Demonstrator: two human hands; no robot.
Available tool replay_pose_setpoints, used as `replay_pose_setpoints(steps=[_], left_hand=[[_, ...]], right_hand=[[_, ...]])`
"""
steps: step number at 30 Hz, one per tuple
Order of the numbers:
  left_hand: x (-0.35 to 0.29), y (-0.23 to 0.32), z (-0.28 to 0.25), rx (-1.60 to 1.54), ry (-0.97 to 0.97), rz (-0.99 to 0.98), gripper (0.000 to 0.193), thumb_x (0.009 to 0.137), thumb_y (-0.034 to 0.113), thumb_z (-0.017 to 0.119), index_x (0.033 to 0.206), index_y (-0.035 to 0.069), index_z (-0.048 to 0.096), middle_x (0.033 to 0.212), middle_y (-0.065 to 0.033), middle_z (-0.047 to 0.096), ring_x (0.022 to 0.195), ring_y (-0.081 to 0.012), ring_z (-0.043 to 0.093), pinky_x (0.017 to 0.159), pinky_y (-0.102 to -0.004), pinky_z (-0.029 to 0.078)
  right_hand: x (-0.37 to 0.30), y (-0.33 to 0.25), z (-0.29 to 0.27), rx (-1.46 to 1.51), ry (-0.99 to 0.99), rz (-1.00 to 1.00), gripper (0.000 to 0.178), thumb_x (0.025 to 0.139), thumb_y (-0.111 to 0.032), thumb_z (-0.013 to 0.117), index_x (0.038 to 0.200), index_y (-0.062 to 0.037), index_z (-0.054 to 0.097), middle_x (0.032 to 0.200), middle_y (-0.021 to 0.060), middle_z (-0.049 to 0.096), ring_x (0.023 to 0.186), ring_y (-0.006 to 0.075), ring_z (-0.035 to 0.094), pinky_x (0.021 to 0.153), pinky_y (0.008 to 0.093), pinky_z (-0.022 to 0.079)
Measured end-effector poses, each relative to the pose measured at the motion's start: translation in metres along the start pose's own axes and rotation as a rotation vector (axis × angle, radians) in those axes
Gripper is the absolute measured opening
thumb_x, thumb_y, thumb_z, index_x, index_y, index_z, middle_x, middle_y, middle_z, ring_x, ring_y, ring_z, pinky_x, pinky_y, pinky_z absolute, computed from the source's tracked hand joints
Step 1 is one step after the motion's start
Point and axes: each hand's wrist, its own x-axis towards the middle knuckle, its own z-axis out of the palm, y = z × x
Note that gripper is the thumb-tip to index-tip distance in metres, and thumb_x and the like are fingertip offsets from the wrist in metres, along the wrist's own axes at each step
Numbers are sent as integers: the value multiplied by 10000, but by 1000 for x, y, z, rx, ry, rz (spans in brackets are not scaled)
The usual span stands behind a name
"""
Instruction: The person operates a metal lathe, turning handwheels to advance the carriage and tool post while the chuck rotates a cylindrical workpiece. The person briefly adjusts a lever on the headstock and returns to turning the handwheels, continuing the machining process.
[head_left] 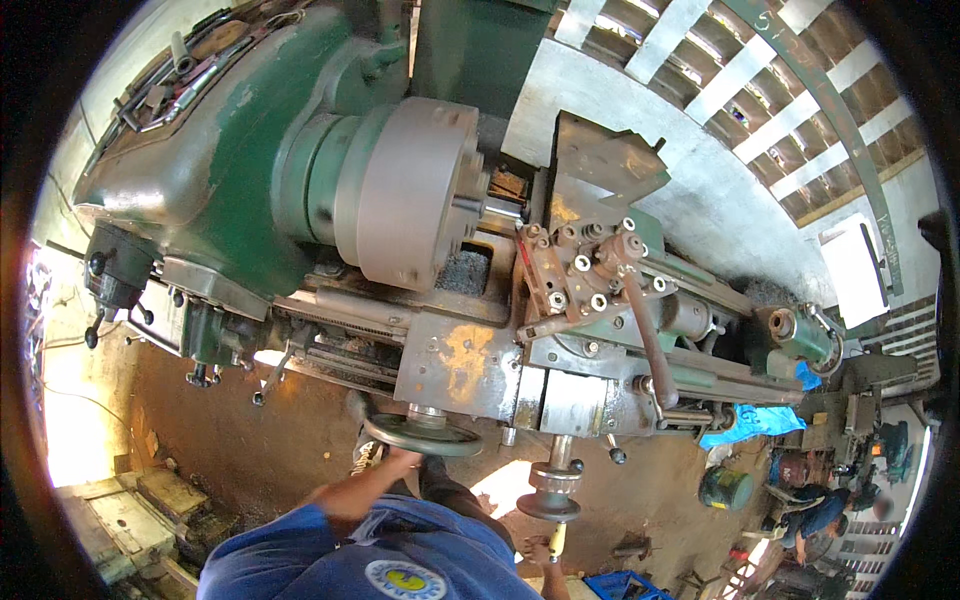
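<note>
My left hand (402, 458) is at the rim of a dark handwheel (424, 436) on the front of a green metal lathe (245, 150); the fingers curl round the rim and are partly hidden. Lower right, my right hand (538, 549) is closed at the yellow crank handle (558, 541) below the cross-slide dial (553, 480). Above my hands is the big grey chuck (405, 190), its surface smeared as if spinning. A short shiny metal bar (502, 210) sticks out of it toward the tool post (575, 270), which carries several bolts and a long lever (650, 340).
Tools (185, 85) lie on top of the headstock. The tailstock (690, 315) stands farther right on the bed. Metal chips (462, 272) lie under the chuck. Wooden blocks (130, 520) are at lower left. A green drum (726, 488) and a seated person (815, 518) are at right.
</note>
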Motion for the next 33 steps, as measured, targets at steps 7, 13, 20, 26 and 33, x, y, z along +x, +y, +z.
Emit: replay_pose_setpoints(steps=[7,13,20,26,33], left_hand=[[-87,20,25,14,71,-177,206,731,163,676,859,9,627,689,-108,617,455,-179,523,416,-340,413],[-3,0,79,353,-180,2,391,760,354,668,1014,81,547,713,-55,433,631,-202,465,543,-355,387],[-6,-27,-157,435,-442,-408,644,737,567,721,1129,68,609,1030,-151,669,929,-259,652,668,-317,503],[-55,-24,-307,631,874,-279,607,767,399,725,1239,116,470,1032,-214,581,899,-324,633,742,-457,524],[18,-30,-360,664,945,151,410,731,341,734,1056,123,610,949,-180,650,951,-353,637,796,-421,529]], right_hand=[[-19,10,50,-525,-161,-552,202,748,-61,670,945,-17,683,857,53,679,801,143,622,721,311,503],[14,-5,79,-144,-76,-123,220,752,-8,612,965,-51,653,901,46,675,797,173,623,668,294,488],[-3,-61,88,-246,-203,-213,215,760,-35,606,969,-55,656,908,56,675,802,187,625,673,308,488],[-15,-154,145,-367,-252,-313,213,767,-58,600,972,-58,658,914,64,674,806,198,626,677,319,489],[-36,-291,270,-550,-316,-571,214,774,-85,594,976,-62,661,921,74,674,811,212,628,681,332,490]])
